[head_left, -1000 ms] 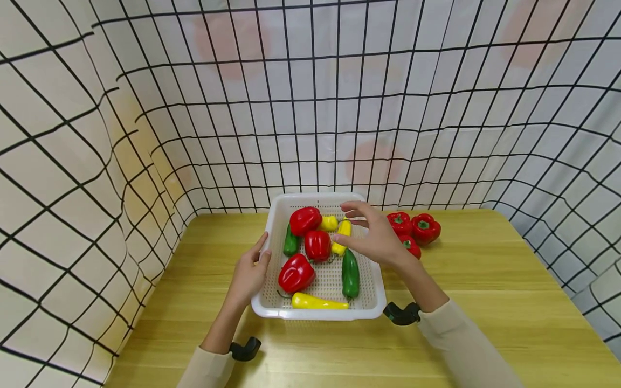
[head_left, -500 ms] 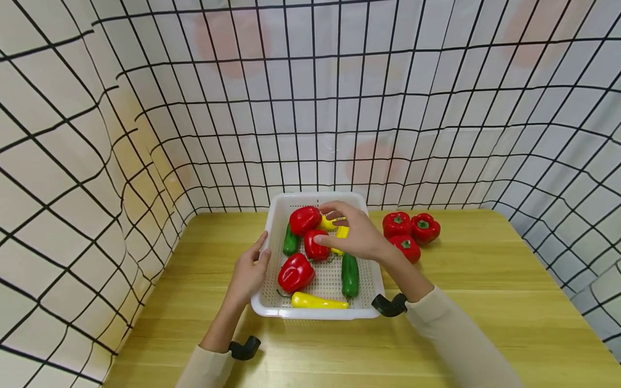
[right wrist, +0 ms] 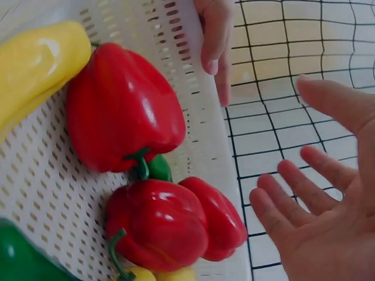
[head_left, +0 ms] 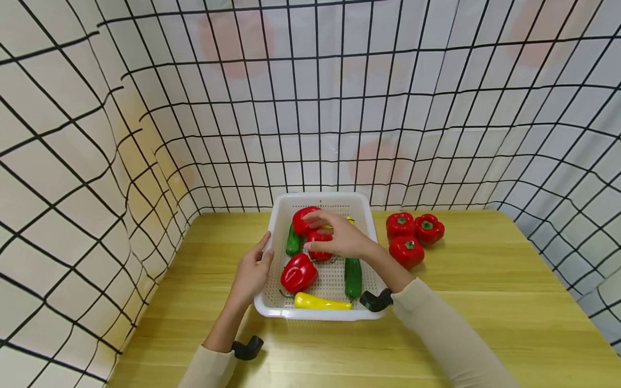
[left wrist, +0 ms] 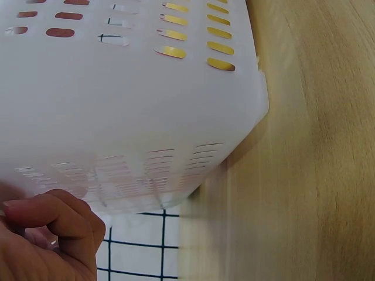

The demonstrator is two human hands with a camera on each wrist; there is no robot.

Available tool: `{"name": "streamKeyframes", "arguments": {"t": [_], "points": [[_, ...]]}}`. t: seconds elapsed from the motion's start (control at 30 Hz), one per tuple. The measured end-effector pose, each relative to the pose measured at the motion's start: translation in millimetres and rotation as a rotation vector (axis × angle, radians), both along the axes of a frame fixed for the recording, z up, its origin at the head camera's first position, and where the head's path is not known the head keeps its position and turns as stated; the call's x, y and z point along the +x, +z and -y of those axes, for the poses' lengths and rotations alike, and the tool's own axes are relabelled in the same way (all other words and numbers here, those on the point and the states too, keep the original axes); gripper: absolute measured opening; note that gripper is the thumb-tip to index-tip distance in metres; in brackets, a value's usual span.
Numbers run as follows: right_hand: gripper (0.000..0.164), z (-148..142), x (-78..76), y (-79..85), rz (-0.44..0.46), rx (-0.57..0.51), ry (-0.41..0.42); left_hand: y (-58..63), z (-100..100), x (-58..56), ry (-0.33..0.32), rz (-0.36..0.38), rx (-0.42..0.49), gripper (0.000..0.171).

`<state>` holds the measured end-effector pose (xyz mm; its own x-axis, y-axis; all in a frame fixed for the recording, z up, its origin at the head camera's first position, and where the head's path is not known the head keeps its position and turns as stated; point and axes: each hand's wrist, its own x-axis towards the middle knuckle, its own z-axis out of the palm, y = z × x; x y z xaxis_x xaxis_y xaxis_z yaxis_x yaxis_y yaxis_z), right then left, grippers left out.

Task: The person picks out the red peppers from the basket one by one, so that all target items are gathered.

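My left hand (head_left: 250, 274) holds the left side of a white perforated plastic basket (head_left: 324, 314), thumb at the rim and fingers along the outer wall. In the left wrist view its curled fingers (left wrist: 65, 219) lie by the basket's side. My right hand (head_left: 340, 235) hovers over the basket's back half, fingers spread and nothing held, as the right wrist view also shows. Beneath it are two red bell peppers, partly covered: one at the back (head_left: 302, 222) and one in the middle (right wrist: 161, 225). A third red bell pepper (head_left: 298, 273) lies nearer the front left.
Inside the basket are also a long yellow pepper (head_left: 321, 302) along the front, a green pepper (head_left: 353, 277) at the right and another green pepper (head_left: 293, 241) at the left. Red bell peppers (head_left: 406, 252) cluster on the wooden table (head_left: 485, 323) to the right. A grid-patterned curtain (head_left: 330, 108) encloses the back.
My right hand has moved left across the basket, from over the yellow peppers to over the red bell peppers. My left hand has stayed at the rim.
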<state>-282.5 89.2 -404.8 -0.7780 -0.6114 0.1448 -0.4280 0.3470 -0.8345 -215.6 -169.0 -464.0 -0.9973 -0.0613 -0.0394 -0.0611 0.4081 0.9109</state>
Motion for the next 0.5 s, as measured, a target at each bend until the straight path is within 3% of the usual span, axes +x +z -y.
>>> {"name": "streamKeyframes", "arguments": {"t": [0.27, 0.5], "points": [[0.069, 7, -7.4, -15.0, 0.042, 0.079, 0.042, 1.5, -2, -0.4, 0.001, 0.003, 0.001, 0.052], [0.077, 15, -8.5, -21.1, 0.043, 0.219, 0.150, 1.6, -2, 0.6, -0.004, 0.002, -0.008, 0.053]]}}
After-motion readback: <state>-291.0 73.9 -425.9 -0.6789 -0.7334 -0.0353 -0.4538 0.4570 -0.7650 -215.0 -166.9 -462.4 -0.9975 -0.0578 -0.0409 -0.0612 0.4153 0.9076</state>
